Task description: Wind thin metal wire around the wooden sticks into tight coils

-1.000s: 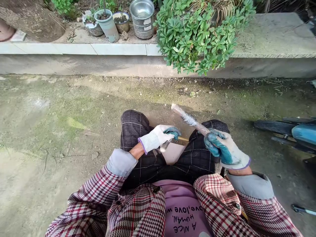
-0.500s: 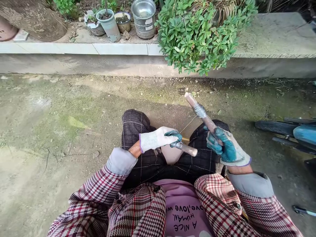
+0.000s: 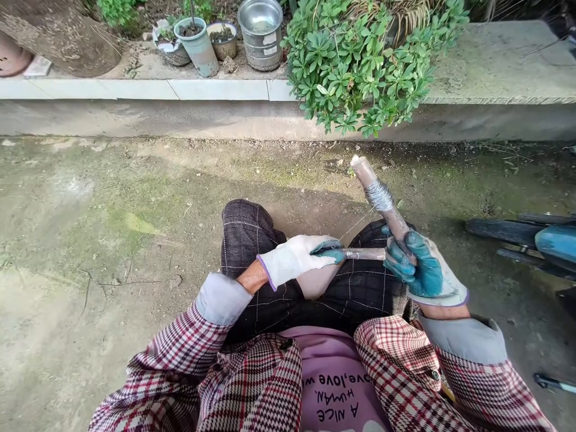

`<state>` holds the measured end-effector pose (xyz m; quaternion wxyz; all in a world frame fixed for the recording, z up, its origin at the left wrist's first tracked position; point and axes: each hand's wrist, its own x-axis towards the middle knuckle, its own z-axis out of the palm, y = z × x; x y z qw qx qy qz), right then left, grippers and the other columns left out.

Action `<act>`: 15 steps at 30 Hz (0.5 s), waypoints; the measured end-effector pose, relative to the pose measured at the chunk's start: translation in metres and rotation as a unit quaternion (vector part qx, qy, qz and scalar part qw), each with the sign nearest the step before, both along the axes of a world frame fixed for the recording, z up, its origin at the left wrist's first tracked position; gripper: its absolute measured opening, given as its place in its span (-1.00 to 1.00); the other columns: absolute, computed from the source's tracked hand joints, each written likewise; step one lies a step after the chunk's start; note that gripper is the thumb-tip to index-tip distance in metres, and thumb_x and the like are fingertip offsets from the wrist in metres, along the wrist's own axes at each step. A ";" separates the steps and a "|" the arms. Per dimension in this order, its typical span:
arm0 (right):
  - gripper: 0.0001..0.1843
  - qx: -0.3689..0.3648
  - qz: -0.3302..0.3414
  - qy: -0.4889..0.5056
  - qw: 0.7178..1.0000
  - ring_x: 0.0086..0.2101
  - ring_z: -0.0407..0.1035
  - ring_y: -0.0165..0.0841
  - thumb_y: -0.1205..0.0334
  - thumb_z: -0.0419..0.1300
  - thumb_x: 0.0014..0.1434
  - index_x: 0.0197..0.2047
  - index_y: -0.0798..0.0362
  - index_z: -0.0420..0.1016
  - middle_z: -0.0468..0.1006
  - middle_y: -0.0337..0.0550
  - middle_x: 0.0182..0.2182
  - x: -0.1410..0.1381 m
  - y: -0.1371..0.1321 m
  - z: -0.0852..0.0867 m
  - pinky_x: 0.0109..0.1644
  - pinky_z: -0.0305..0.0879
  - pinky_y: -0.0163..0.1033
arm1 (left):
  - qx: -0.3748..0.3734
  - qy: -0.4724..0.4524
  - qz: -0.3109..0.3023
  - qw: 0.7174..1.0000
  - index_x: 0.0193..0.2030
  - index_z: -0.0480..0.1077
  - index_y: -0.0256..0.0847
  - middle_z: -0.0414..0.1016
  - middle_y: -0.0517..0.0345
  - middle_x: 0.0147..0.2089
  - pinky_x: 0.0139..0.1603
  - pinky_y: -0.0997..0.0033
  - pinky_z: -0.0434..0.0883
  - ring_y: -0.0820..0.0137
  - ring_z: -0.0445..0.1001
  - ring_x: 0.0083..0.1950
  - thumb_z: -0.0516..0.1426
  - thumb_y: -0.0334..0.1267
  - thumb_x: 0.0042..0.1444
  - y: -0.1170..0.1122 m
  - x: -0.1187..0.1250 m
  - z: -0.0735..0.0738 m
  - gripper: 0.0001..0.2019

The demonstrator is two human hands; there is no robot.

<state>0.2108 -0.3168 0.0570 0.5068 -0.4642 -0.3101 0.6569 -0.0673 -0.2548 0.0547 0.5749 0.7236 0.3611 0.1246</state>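
Both hands wear white gloves with teal palms. My left hand (image 3: 312, 255) is closed around a short wooden stick (image 3: 371, 254), its bare end pointing right and some wire showing beside the fingers. My right hand (image 3: 418, 264) grips the lower end of a thicker wooden stick (image 3: 396, 223), which slants up and to the left. A coil of thin silvery wire (image 3: 379, 195) is wound around that thicker stick near its upper part. One fine strand runs from the coil down to my left hand. The short stick's tip lies close to my right fingers; whether they touch I cannot tell.
Ahead runs a low tiled ledge (image 3: 216, 90) with a metal pot (image 3: 261, 36), a pale blue flowerpot (image 3: 197, 48) and a leafy shrub (image 3: 360, 66) hanging over its edge. On the right are a dark wheel (image 3: 499, 231) and blue bodywork (image 3: 558, 243).
My left hand has moved right, and its stick has turned from slanting downward to nearly level. My right hand has shifted slightly right and down with the wire-wound stick.
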 end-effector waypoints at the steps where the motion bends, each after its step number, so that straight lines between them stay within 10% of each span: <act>1: -0.53 0.009 0.001 -0.009 1.000 -0.68 -0.07 -0.52 -0.03 0.35 0.33 -0.48 -0.02 0.28 0.13 -0.39 -0.66 -0.001 -0.002 0.002 -0.64 -0.26 -0.26 | 0.000 0.007 0.014 1.000 0.11 0.60 -0.12 0.69 0.06 0.14 0.27 0.30 0.49 0.20 0.63 0.16 0.25 -0.10 0.27 -0.001 0.002 0.000 -0.68; 9: -0.47 0.052 0.029 -0.005 0.998 -0.69 -0.07 -0.52 -0.10 0.31 0.34 -0.51 -0.02 0.23 0.14 -0.38 -0.67 -0.005 -0.010 0.009 -0.62 -0.26 -0.23 | -0.143 -0.034 0.251 0.957 0.26 0.52 -0.16 0.67 0.16 -0.19 -0.59 0.59 0.39 0.56 0.40 -0.52 0.36 -0.22 0.16 0.002 0.019 -0.015 -0.50; 15: -0.47 0.026 0.036 -0.006 0.999 -0.70 -0.17 -0.50 -0.23 0.41 0.20 -0.48 -0.07 0.30 0.10 -0.41 -0.69 -0.009 -0.012 0.016 -0.63 -0.29 -0.22 | -0.270 -0.143 0.303 0.903 -0.05 0.59 -0.32 0.47 0.29 -0.43 -0.69 0.59 0.25 0.65 0.21 -0.62 0.42 -0.26 0.04 0.005 0.018 -0.005 -0.66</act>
